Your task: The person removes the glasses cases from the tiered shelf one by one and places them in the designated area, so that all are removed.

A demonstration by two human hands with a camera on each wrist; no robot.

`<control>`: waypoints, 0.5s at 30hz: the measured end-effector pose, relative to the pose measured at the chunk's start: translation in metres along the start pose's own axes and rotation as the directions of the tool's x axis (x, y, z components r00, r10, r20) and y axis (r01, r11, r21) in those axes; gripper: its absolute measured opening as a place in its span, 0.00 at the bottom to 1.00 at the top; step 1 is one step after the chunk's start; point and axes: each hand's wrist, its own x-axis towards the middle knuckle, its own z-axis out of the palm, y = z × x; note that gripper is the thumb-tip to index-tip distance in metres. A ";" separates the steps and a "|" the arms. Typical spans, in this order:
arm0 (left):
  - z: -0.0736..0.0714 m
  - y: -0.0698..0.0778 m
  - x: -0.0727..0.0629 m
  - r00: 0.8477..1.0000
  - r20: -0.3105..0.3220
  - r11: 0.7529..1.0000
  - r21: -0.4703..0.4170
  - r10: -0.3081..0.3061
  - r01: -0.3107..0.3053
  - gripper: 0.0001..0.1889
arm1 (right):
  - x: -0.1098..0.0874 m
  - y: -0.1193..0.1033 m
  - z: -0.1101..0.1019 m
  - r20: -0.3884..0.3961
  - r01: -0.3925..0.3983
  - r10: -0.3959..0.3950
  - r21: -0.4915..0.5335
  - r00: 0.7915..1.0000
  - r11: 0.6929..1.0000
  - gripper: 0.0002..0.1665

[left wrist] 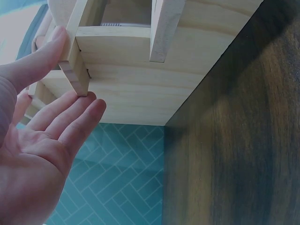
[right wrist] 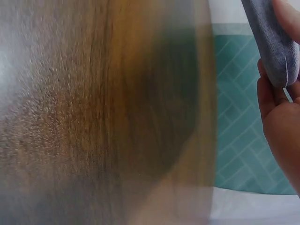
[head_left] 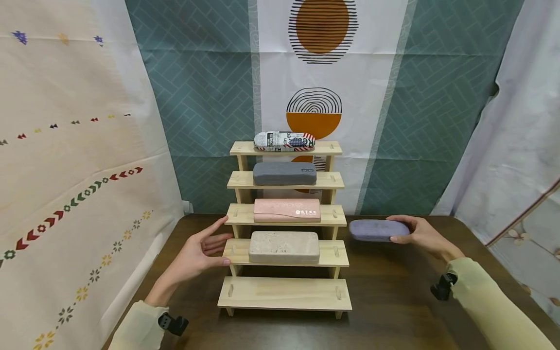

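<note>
Holds a purple glasses case (head_left: 371, 230) by its right end in the right hand (head_left: 417, 235), lifted clear of the worktop (head_left: 393, 304) and apart from the wooden stepped stand (head_left: 242, 215), to the right of it. Spans the left end of the second-lowest tread (head_left: 237, 252) with the left hand (head_left: 199, 253), pinching between thumb and fingertips. Looks mostly done: already shows, from the top down, a newsprint-patterned case (head_left: 283, 141), a blue-grey case (head_left: 284, 174), a pink case (head_left: 286, 210) and a beige case (head_left: 284, 247), one per tread. Seems to leave just the purple one unplaced, and the bottom tread (head_left: 282, 294) unfilled.
</note>
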 end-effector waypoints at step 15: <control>0.001 0.002 -0.001 1.000 -0.003 1.000 -0.001 0.002 -0.002 0.56 | 0.022 0.022 0.009 0.030 -0.066 0.066 -0.001 0.997 0.998 0.41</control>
